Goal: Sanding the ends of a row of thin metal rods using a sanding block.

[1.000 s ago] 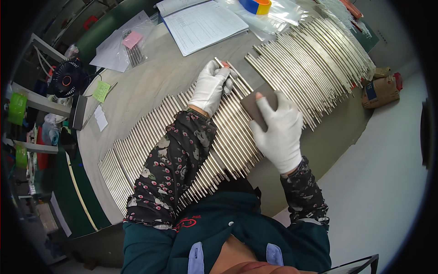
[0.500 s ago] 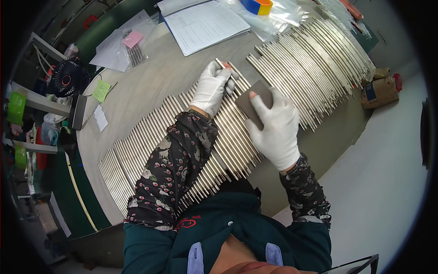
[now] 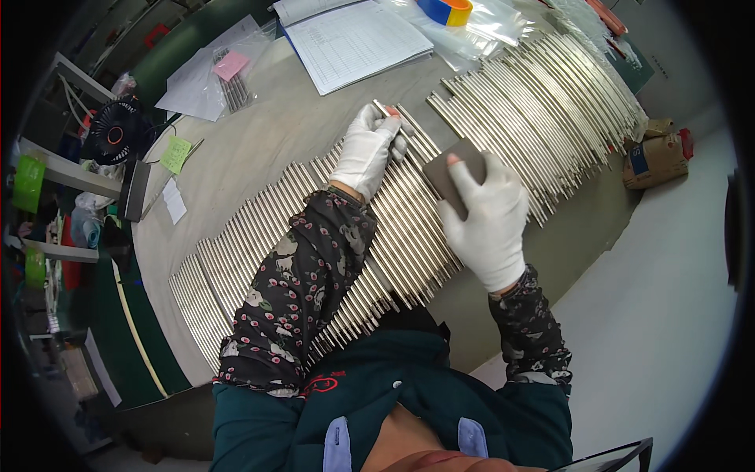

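Rows of thin silver metal rods lie side by side across the table, in a right-hand group [image 3: 543, 110] and a longer group [image 3: 409, 244] running to the left. My left hand [image 3: 363, 157], in a white glove with bare fingertips showing, is closed on the far end of a metal rod [image 3: 382, 108]. In my right hand [image 3: 491, 228], also gloved, is a brownish-grey rectangular sanding block [image 3: 443, 179], gripped between thumb and fingers. The block rests over the rods at the right edge of the longer group. Its underside is hidden.
Printed sheets [image 3: 354, 47] lie at the back, with a blue-and-orange tape roll [image 3: 446, 9] and clear plastic bags beside them. A bag with rods and a pink note [image 3: 230, 65] sits back left. A black fan [image 3: 116, 132] stands left; a brown package [image 3: 657, 161] lies right.
My right hand and the sanding block have shifted a little to the right over the rods. The left hand keeps its place and its hold.
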The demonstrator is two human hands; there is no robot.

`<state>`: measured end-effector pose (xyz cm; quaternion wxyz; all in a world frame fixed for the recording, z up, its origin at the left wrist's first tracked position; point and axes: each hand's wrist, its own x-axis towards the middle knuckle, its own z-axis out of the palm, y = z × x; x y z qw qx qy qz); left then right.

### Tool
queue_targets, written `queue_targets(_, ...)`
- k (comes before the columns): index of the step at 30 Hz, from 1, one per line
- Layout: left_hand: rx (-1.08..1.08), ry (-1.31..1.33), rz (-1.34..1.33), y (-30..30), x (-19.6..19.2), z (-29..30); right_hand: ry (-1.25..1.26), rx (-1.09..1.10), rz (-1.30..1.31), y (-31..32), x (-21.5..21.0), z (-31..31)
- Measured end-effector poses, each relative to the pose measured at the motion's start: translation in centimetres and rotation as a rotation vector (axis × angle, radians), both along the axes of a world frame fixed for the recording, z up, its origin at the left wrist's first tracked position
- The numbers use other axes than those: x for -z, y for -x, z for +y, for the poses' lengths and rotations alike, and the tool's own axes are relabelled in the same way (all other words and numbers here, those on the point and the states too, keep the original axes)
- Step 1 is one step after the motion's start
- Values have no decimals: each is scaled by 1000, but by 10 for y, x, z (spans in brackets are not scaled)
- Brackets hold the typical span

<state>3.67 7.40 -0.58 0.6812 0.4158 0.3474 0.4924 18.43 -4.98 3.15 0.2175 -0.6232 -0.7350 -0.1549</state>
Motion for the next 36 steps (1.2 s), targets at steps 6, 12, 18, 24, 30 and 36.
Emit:
queue_targets(6,6,6,33,0,1,2,55,-90,25,5,-2,-7)
queue_targets(12,16,-1,48,0,-1,0,-90,170,86,-33,-3,-1)
queue_targets(18,12,35,92,-5,-9,0,-160,70,240,-50,4,-25)
queue_targets(24,-323,-358,1006,-8,-10,11,-199,133,353,-67,8,-65)
queue_targets(30,-152,-1160,1276,-14,-17,-6,-162,245,436,-81,20,-93)
queue_targets(36,557,-1457,1374,-6,-8,-33,-98,242,418,-72,18,-101)
